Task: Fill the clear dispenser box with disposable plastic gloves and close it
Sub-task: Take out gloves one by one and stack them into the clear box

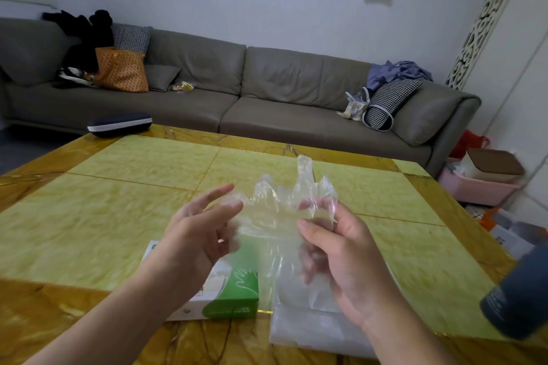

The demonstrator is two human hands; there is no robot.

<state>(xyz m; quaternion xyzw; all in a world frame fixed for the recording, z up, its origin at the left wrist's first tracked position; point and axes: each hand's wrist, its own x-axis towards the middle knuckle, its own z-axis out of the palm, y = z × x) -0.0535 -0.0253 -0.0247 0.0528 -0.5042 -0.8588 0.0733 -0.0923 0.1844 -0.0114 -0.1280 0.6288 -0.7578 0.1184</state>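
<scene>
Glove (284, 210): upright between both hands, fingers up.
Right hand (341, 255): pinches its edge.
Left hand (195, 231): loose, fingertips touching.
Clear box (311, 326): directly below, on worktop (103, 201).

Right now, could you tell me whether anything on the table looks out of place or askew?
Only the clear glove: it is crumpled and bunched between the left hand and right hand, above the table.

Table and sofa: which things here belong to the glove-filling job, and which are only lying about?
Belong to the job:
- clear plastic glove, held up by the left hand and right hand
- green and white glove carton
- clear pile on the table, too blurred to identify

Lying about:
- dark case
- orange bag
- checked cushion
- pink bin
</scene>
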